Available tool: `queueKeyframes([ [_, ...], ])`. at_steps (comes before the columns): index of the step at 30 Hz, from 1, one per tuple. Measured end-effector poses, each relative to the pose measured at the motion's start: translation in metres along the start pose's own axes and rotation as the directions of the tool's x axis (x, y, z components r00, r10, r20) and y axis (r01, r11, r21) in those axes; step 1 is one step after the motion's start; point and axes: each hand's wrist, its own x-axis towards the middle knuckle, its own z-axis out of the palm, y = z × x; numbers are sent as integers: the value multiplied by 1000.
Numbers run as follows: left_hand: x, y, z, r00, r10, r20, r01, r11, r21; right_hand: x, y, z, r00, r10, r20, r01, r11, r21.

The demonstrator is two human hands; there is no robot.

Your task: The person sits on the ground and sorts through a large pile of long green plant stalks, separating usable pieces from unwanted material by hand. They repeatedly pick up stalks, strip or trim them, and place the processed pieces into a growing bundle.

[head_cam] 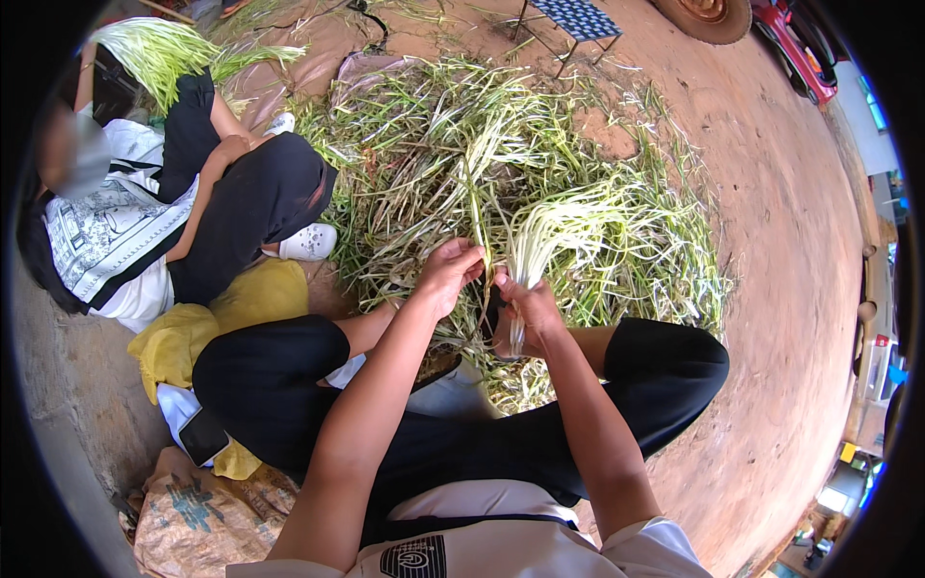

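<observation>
A bunch of pale green and white leafy stalks [538, 242] is gripped in my right hand [531, 307], its leaves fanning out to the right. Between the thumb and fingers of my left hand [446, 274] is a single green stalk [477, 217], close beside the bunch. Both hands are above my crossed legs. Beyond them, a wide, loose heap of green and yellowish leaves and stalks [412, 166] covers the ground.
A co-worker [217, 180] sits at the left near another leafy bunch [155, 54]. By my left knee lie yellow cloth [181, 339] and a dark phone [204, 437]; a printed woven sack [209, 516] is below. A woven-top stool [576, 18] stands beyond the heap.
</observation>
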Motion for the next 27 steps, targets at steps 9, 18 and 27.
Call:
queueKeyframes([
  [9,-8,-7,15,999,6,31,-8,998,57,13,6,0,995,-48,-89,61,987,147],
  [18,-14,38,20,972,144,-184,-145,989,11,12,0,-7,978,-166,-124,171,984,38],
  [27,-50,187,-45,688,666,-288,-726,625,-287,53,57,-57,894,-364,-261,237,879,-413],
])
